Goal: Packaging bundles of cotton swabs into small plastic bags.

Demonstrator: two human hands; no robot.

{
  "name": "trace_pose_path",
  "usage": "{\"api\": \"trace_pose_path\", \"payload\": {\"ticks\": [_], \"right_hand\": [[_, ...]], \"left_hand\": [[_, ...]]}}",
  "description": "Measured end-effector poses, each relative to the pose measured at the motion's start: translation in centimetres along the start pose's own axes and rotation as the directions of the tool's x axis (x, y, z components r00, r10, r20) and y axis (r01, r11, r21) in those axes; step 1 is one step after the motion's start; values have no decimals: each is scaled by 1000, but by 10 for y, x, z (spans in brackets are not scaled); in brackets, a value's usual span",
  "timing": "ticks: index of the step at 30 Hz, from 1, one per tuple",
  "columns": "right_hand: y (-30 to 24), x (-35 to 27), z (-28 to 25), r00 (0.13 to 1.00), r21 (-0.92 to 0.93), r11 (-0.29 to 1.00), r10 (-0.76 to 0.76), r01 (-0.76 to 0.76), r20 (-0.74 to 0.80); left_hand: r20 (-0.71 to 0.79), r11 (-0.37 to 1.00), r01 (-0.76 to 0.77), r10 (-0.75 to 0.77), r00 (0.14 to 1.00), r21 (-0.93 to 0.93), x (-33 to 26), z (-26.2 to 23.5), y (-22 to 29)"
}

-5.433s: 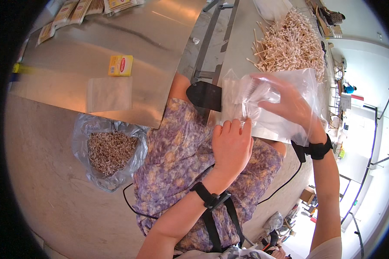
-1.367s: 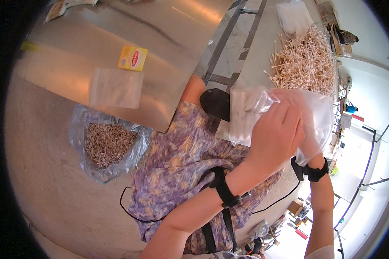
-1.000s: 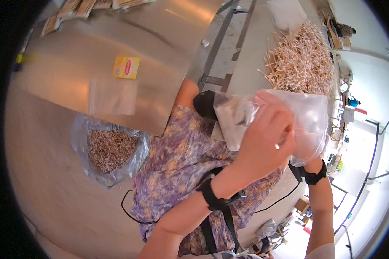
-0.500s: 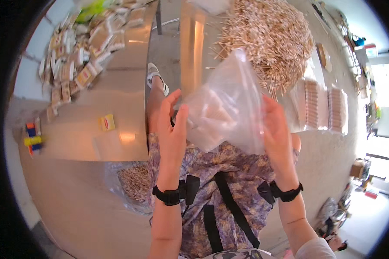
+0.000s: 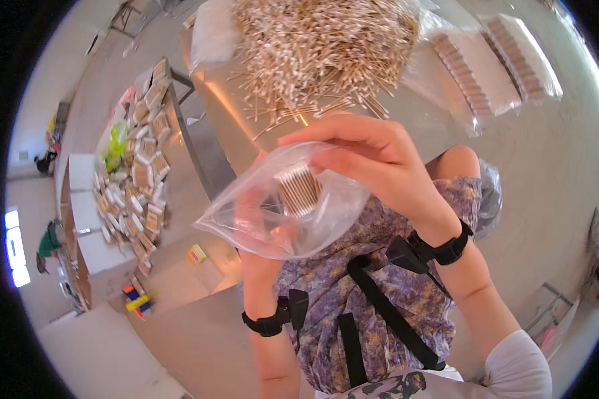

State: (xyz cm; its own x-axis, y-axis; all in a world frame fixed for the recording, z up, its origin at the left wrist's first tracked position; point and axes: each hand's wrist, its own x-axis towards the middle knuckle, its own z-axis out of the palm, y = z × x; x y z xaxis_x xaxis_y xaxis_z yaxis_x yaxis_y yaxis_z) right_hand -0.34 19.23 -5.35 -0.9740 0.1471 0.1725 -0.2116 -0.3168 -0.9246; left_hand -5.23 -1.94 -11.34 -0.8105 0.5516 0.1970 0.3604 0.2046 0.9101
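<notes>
A clear plastic bag (image 5: 246,211) hangs over my lap with its mouth spread wide. Inside it lies a small bundle of cotton swabs (image 5: 299,191), sticks side by side. My right hand (image 5: 379,163) is closed on the bag's upper right rim, its fingertips close to the top of the bundle; whether they touch it I cannot tell. From behind and below, my left hand (image 5: 254,229) grips the bag, its fingers partly seen through the plastic. Beyond the bag, a large heap of loose cotton swabs (image 5: 326,53) covers a metal table (image 5: 229,123).
Packed swab bundles in clear wrapping (image 5: 479,73) lie right of the heap. On the left table, many small swab packs (image 5: 143,176) are piled near a green bag (image 5: 115,143). A yellow packet (image 5: 196,254) lies at that table's near end. A white bag (image 5: 215,36) stands behind.
The view has turned, with the heap now further left. The bag has tipped so its mouth and the swab bundle show. My right hand has come over onto its rim.
</notes>
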Motion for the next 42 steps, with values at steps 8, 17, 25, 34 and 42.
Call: {"api": "trace_pose_path", "payload": {"ticks": [8,17,25,34,42], "right_hand": [[31,-22,-35,995,260,962,66,-85,79],[70,-48,-68,976,-581,788,-117,202,181],[104,-38,-60,969,-791,612,-196,3,-148],[117,-47,-38,945,-37,986,145,-163,-293],[123,-63,-49,890,153,983,158,-101,-427]], "left_hand": [[54,960,175,-191,980,220,11,28,25],[-316,923,276,-187,930,268,-3,29,8],[-427,939,198,-62,902,281,-6,30,17],[-246,919,68,32,969,389,-40,39,15],[-321,950,72,31,947,302,-42,59,15]]}}
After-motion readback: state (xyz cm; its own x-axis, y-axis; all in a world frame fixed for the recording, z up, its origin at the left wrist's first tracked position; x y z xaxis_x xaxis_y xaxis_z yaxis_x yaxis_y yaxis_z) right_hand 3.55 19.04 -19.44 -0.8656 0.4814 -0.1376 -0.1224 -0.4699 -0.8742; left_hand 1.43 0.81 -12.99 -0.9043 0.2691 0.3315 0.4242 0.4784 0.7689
